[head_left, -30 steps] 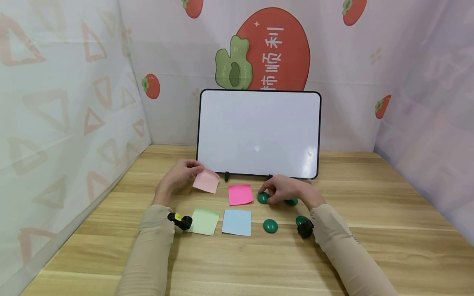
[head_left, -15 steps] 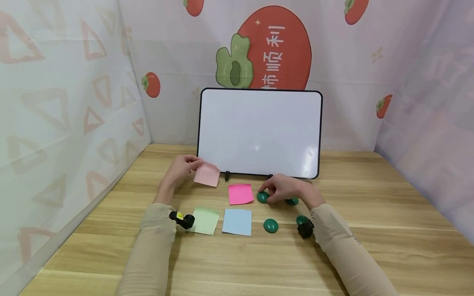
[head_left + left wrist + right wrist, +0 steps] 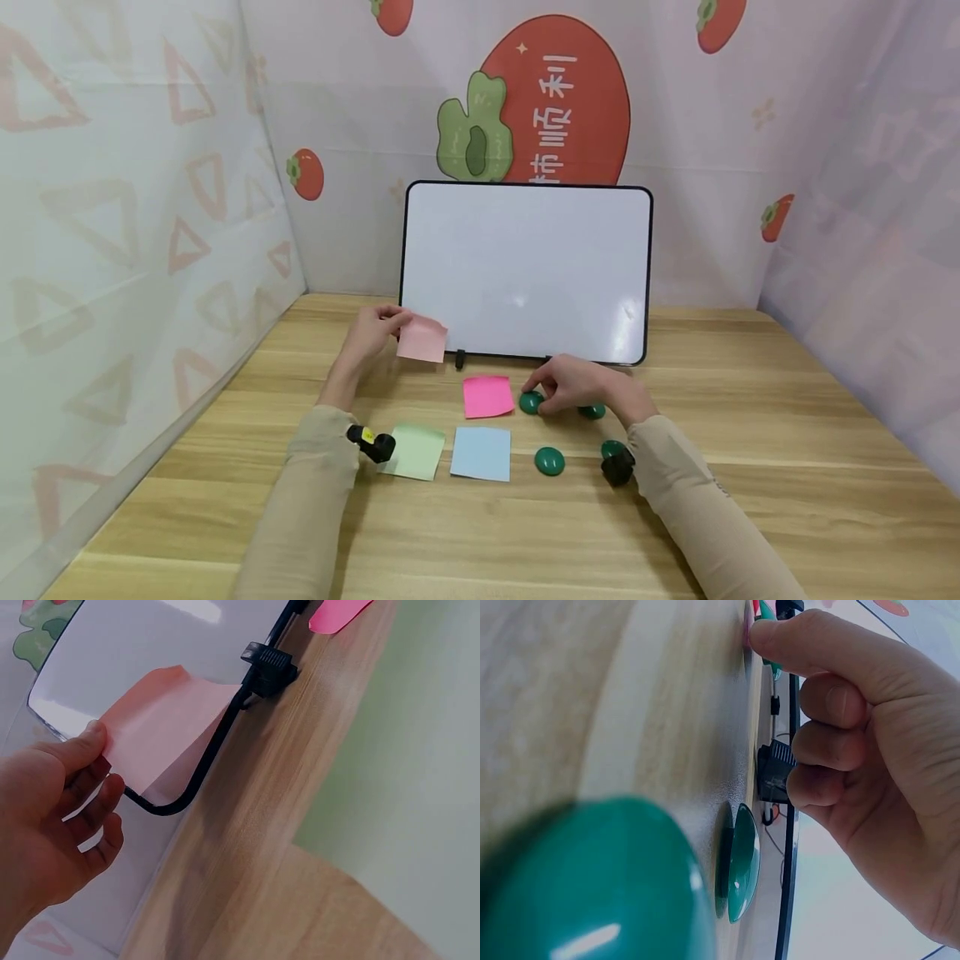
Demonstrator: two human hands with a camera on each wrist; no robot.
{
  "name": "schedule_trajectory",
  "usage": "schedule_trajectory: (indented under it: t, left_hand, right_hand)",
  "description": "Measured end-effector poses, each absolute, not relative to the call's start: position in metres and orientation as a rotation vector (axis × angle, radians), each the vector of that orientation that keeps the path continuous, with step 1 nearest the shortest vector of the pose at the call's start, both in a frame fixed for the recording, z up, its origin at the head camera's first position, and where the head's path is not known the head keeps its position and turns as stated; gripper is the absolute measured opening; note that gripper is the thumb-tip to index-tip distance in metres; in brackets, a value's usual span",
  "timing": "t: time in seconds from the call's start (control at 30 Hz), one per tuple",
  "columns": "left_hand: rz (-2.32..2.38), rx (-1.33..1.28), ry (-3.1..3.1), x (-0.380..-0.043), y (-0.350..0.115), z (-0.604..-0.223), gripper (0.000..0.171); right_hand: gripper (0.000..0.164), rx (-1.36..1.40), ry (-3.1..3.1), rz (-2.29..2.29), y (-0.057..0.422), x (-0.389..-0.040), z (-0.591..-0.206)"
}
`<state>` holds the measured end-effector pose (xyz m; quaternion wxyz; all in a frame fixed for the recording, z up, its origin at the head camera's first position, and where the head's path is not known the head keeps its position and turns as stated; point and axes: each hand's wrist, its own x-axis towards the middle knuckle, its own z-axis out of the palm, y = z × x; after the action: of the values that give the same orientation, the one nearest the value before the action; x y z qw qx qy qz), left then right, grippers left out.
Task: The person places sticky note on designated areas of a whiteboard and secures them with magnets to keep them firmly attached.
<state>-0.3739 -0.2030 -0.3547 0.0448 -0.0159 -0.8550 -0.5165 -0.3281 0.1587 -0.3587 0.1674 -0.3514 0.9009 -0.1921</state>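
Observation:
My left hand point(image 3: 369, 335) pinches a pale pink sticky note point(image 3: 422, 340) by its upper left corner, between thumb and fingers. In the left wrist view the note point(image 3: 161, 724) hangs in front of the lower left corner of the whiteboard point(image 3: 127, 645); whether it touches the board I cannot tell. My right hand point(image 3: 579, 385) is low over the table, thumb and index finger at either side of a green round magnet point(image 3: 531, 403). In the right wrist view that magnet is mostly hidden behind the thumb, and the other fingers are curled.
A bright pink note point(image 3: 487, 397), a light green note point(image 3: 417, 452) and a blue note point(image 3: 481, 454) lie on the wooden table point(image 3: 480, 542). More green magnets point(image 3: 550, 461) sit to their right. Black feet point(image 3: 460, 360) support the whiteboard's lower edge.
My left hand has risen with the pale pink note, bringing it up over the whiteboard's lower left corner. The right hand stays in place at the magnet.

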Motion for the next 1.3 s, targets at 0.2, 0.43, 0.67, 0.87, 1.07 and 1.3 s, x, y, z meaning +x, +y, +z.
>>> schedule_trajectory:
  t: [0.2, 0.43, 0.67, 0.87, 1.07, 1.3]
  left_hand:
    - [-1.572, -0.088, -2.511, -0.385, -0.198, -0.349, 0.034]
    - [-1.586, -0.081, -2.401, -0.398, -0.193, -0.335, 0.033]
    - [-1.478, -0.17, -2.345, -0.409, -0.192, -0.321, 0.032]
    - [-1.503, -0.183, -2.29, -0.417, -0.193, -0.314, 0.032]
    - [-1.486, -0.177, -2.273, -0.424, -0.193, -0.314, 0.031]
    - [-1.449, -0.163, -2.195, -0.424, -0.186, -0.326, 0.029]
  right_hand:
    - [0.036, -0.999, 2.59, -0.519, 0.158, -0.328, -0.36]
    - [0.035, -1.001, 2.617, -0.512, 0.157, -0.327, -0.357]
    - [0.034, -1.024, 2.615, -0.503, 0.157, -0.33, -0.357]
    - [0.034, -1.021, 2.612, -0.5, 0.156, -0.331, -0.356]
    - [0.033, -1.005, 2.621, -0.498, 0.156, -0.331, -0.356]
    - [0.033, -0.996, 2.607, -0.515, 0.157, -0.33, -0.358]
